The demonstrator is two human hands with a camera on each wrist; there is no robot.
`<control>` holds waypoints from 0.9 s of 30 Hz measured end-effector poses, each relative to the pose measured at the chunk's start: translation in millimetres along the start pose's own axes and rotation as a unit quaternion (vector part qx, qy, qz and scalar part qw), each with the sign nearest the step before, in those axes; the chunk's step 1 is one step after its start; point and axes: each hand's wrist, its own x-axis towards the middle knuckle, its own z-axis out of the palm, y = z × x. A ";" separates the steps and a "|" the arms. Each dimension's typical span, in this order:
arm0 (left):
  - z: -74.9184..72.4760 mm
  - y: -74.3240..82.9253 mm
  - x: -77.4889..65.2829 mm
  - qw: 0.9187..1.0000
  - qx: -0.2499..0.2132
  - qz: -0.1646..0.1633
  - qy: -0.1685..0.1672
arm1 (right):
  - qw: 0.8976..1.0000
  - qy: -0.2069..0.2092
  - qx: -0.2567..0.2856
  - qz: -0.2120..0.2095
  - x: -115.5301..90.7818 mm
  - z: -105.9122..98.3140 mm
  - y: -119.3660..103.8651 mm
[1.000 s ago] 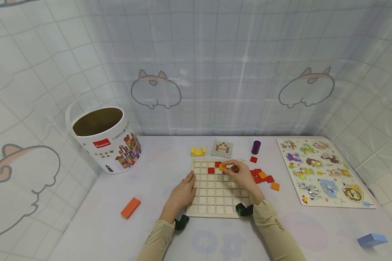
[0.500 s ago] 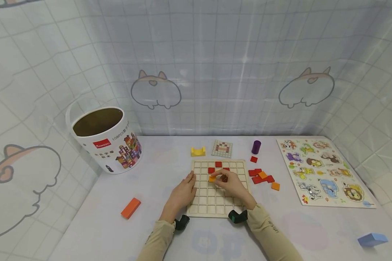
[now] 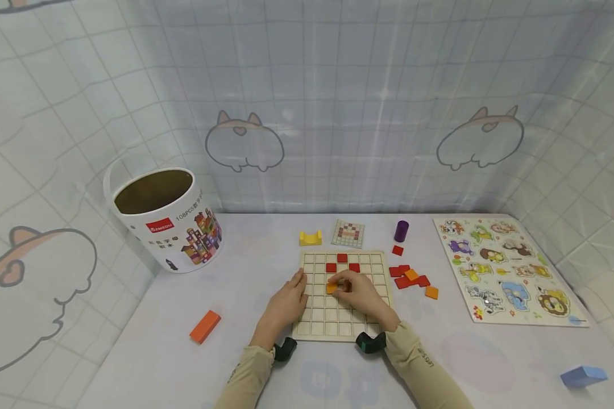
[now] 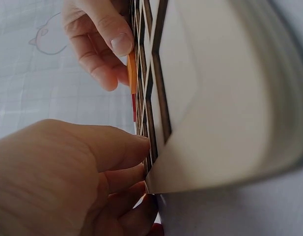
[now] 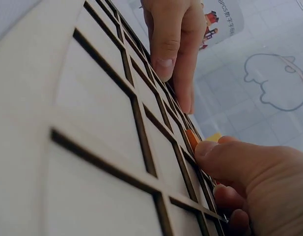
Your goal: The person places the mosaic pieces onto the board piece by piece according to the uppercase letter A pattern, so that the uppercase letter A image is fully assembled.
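Over the middle of a wooden grid board (image 3: pixel 318 328), my right hand (image 3: pixel 359 292) pinches an orange square tile (image 3: pixel 331 288) between thumb and fingers. The right wrist view has the tile (image 5: pixel 192 139) down at the grid lines, under the thumb tip. My left hand (image 3: pixel 287 299) rests along the board's left edge, fingers extended and thumb on the surface. Red tiles lie in the board's upper cells: one at the top (image 3: pixel 341 258), one lower left (image 3: pixel 331 267), one lower right (image 3: pixel 354 267). The right hand's fingers hide some cells.
Right of the board lie several loose red tiles (image 3: pixel 403 281) and orange tiles (image 3: pixel 432 292). Behind it are a pattern card (image 3: pixel 348 233), a yellow block (image 3: pixel 310 238) and a purple cylinder (image 3: pixel 401 231). A bucket (image 3: pixel 170 227) stands left, an animal puzzle (image 3: pixel 509 272) right.
My right hand has carried the orange tile from the red tiles at the top of the board leftward and nearer, to the board's middle. My left hand has stayed put.
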 end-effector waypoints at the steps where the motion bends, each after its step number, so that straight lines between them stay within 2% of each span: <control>1: 0.1 -0.1 0.0 1.000 0.000 0.000 0.000 | 1.000 0.001 -0.002 0.001 -0.2 0.3 -0.4; 11: 1.1 -1.6 0.8 1.000 0.001 0.002 0.001 | 1.000 0.006 -0.011 -0.003 0.6 0.6 -3.1; 18: 0.3 -1.2 0.3 1.000 -0.001 0.003 0.002 | 1.000 0.005 0.009 0.000 -0.4 -1.9 -4.8; 23: 0.2 -1.4 -1.0 1.000 0.001 0.010 0.006 | 0.999 0.018 0.028 -0.005 -1.9 -13.3 -5.9; 27: 0.9 -2.4 -0.8 1.000 0.004 0.014 0.012 | 0.998 0.045 0.036 0.012 -3.7 -30.8 -3.8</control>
